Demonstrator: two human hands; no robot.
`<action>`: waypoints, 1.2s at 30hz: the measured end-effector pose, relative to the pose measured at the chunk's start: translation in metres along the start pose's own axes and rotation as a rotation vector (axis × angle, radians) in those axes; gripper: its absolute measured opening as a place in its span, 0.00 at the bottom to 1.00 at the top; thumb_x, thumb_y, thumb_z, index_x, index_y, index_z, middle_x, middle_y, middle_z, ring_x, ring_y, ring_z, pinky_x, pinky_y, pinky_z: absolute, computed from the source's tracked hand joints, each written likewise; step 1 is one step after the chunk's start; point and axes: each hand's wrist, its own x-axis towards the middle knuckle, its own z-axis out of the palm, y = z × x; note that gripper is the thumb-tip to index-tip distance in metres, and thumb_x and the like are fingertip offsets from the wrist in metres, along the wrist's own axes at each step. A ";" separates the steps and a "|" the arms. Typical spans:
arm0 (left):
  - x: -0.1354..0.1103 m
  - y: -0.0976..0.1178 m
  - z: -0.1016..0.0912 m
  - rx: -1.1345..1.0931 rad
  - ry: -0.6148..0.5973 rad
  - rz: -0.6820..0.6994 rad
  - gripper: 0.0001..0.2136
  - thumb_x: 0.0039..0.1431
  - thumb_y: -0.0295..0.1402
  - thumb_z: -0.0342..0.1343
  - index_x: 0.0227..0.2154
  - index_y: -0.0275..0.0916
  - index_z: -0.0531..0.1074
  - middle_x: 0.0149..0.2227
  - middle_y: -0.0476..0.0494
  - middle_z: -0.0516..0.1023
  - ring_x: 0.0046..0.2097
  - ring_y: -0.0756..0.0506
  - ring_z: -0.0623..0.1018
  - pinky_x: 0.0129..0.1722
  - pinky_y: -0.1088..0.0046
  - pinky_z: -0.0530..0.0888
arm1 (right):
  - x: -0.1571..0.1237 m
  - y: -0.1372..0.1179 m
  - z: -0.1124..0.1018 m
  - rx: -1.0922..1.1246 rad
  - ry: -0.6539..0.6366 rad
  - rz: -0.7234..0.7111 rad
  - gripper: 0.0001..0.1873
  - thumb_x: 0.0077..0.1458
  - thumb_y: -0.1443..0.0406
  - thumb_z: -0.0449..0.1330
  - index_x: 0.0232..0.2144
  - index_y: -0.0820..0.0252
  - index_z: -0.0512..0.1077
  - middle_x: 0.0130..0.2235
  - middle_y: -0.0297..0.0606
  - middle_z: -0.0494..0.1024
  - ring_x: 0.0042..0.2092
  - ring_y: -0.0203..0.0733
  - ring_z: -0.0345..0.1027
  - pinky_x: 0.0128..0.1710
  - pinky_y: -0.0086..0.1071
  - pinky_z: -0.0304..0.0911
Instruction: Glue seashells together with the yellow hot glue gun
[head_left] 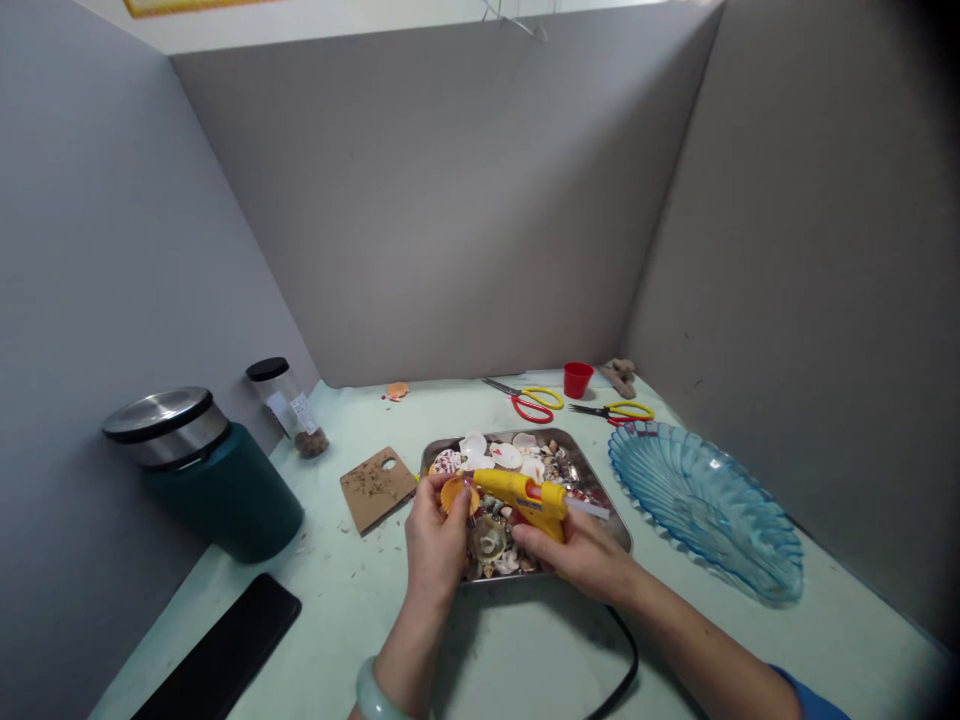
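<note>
My left hand [437, 540] pinches an orange scallop shell [454, 496] between thumb and fingers, above the left side of a metal tray. Wrapped round the handle of a yellow hot glue gun [517, 488] is my right hand [574, 548]. The gun's nozzle points left and meets the shell's upper edge; whether it touches cannot be made out. A pale glue stick [586, 508] juts from the gun's back end. Beneath both hands lies the metal tray [619, 530], filled with white shells [507, 456], small snail shells and other bits, partly hidden by my hands.
Left stand a teal flask [225, 495], a black-lidded jar [289, 400] and a black phone [225, 650]. A brown card [375, 488] lies beside the tray. Behind are two scissors [536, 398] and a red cup [577, 379]. A blue glass dish [705, 510] sits right; a black cord [628, 660] runs in front.
</note>
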 end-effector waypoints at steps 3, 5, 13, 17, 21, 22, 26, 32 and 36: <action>-0.001 0.002 0.000 0.013 0.019 -0.006 0.13 0.49 0.38 0.62 0.36 0.39 0.72 0.36 0.43 0.80 0.38 0.42 0.79 0.40 0.66 0.74 | 0.000 -0.006 0.000 -0.010 0.007 -0.031 0.14 0.58 0.54 0.57 0.39 0.55 0.76 0.31 0.35 0.77 0.37 0.46 0.72 0.40 0.37 0.69; -0.001 0.002 0.001 0.022 0.009 -0.011 0.13 0.49 0.38 0.62 0.36 0.39 0.71 0.35 0.44 0.79 0.38 0.42 0.79 0.39 0.67 0.74 | 0.001 -0.008 0.000 -0.013 0.012 -0.028 0.14 0.59 0.55 0.57 0.37 0.56 0.76 0.30 0.35 0.77 0.34 0.45 0.72 0.38 0.36 0.69; -0.002 0.004 0.001 0.005 -0.003 -0.027 0.12 0.49 0.38 0.62 0.34 0.39 0.70 0.34 0.45 0.78 0.35 0.44 0.78 0.36 0.68 0.74 | 0.000 -0.003 0.002 -0.038 0.030 -0.043 0.15 0.58 0.54 0.56 0.37 0.58 0.76 0.30 0.36 0.78 0.32 0.43 0.71 0.32 0.33 0.68; -0.001 0.007 0.002 -0.064 0.010 -0.057 0.15 0.45 0.39 0.65 0.33 0.39 0.70 0.32 0.46 0.78 0.33 0.44 0.78 0.34 0.70 0.74 | 0.000 -0.005 0.003 -0.059 0.013 -0.099 0.15 0.59 0.55 0.56 0.39 0.58 0.76 0.32 0.36 0.79 0.33 0.43 0.72 0.33 0.34 0.69; -0.002 0.012 0.004 -0.153 -0.021 -0.146 0.20 0.41 0.42 0.67 0.34 0.38 0.67 0.31 0.46 0.78 0.32 0.44 0.79 0.31 0.69 0.74 | 0.000 -0.006 0.003 -0.048 0.083 -0.081 0.16 0.59 0.55 0.56 0.42 0.58 0.76 0.35 0.38 0.81 0.36 0.46 0.74 0.38 0.36 0.70; -0.002 0.013 0.005 -0.174 -0.033 -0.171 0.21 0.41 0.42 0.67 0.34 0.39 0.66 0.30 0.46 0.78 0.31 0.44 0.79 0.30 0.69 0.75 | 0.000 -0.005 0.003 -0.042 0.096 -0.064 0.17 0.59 0.55 0.56 0.42 0.58 0.76 0.35 0.38 0.81 0.36 0.47 0.74 0.38 0.36 0.70; -0.004 0.018 0.005 -0.221 -0.039 -0.197 0.21 0.41 0.41 0.67 0.34 0.39 0.64 0.28 0.49 0.77 0.26 0.47 0.78 0.27 0.71 0.75 | 0.000 -0.004 0.003 -0.058 0.044 -0.104 0.16 0.59 0.54 0.57 0.41 0.57 0.77 0.36 0.38 0.81 0.39 0.48 0.74 0.41 0.37 0.70; -0.005 0.025 0.006 -0.345 -0.080 -0.292 0.23 0.42 0.37 0.69 0.36 0.40 0.61 0.33 0.42 0.81 0.32 0.43 0.82 0.27 0.69 0.78 | 0.001 -0.003 0.003 -0.035 0.096 -0.134 0.17 0.60 0.55 0.56 0.47 0.57 0.75 0.39 0.38 0.81 0.43 0.48 0.74 0.46 0.39 0.69; -0.005 0.027 0.006 -0.341 -0.053 -0.296 0.23 0.41 0.36 0.70 0.35 0.39 0.62 0.27 0.49 0.78 0.27 0.47 0.80 0.26 0.71 0.78 | 0.000 -0.002 0.003 -0.062 0.039 -0.143 0.16 0.60 0.55 0.57 0.43 0.56 0.77 0.39 0.38 0.81 0.41 0.48 0.74 0.45 0.39 0.69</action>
